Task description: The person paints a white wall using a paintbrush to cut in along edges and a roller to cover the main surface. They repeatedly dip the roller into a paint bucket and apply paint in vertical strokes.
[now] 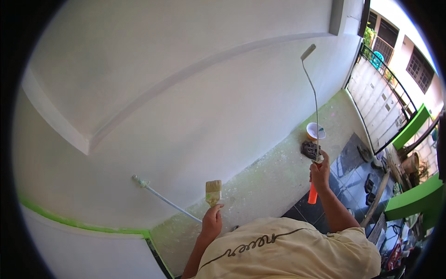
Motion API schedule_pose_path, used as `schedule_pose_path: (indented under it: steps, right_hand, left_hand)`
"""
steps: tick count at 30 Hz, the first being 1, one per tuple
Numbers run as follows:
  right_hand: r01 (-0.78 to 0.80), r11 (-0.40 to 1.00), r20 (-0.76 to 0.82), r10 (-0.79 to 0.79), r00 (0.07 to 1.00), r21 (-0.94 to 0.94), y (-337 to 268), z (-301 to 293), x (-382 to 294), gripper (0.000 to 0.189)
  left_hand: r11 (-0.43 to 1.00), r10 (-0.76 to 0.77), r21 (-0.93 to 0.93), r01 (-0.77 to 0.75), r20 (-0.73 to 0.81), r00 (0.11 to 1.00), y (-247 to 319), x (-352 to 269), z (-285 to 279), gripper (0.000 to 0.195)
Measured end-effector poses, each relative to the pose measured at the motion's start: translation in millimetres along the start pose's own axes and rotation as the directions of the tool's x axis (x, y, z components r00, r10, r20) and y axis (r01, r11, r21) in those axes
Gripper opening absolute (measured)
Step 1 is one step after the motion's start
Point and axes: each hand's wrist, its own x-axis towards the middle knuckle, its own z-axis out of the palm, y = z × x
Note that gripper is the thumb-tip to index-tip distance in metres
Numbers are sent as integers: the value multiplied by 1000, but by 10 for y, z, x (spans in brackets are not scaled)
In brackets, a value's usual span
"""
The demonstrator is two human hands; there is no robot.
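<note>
My left hand point(212, 220) grips the handle of a flat paintbrush point(213, 190), its bristles pointing up and paint smeared over the ferrule. In my right hand point(321, 171) is the orange handle of a long-framed paint roller point(316, 101). The small roller head point(308, 52) is raised and appears in front of the white wall point(195, 132); whether it touches the wall I cannot tell. Past the right hand, a white bowl point(315, 131) with something green-blue at its rim rests on the paint-spotted floor. A dark crumpled cloth or bag point(309, 150) lies beside the bowl.
A tap point(139, 180) with a pale hose point(170, 202) sticks out at the wall's lower left. Dark tiles point(334, 188) with sandals point(369, 188) and a wooden plank point(378, 195) lie to the right. Beyond them stand a metal gate point(378, 101) and a green curved structure point(411, 198).
</note>
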Motion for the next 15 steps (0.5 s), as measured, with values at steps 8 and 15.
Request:
schedule_pose_path:
  steps: [8, 15]
  right_hand:
    - [-476, 565, -289, 391, 874, -674, 1733, -983, -445, 37]
    - [-491, 259, -261, 599, 757, -831, 2454, -1607, -920, 27]
  left_hand:
    - [971, -234, -26, 238, 109, 966, -551, -156, 24, 38]
    - [973, -219, 118, 197, 218, 951, -586, 312, 451, 38]
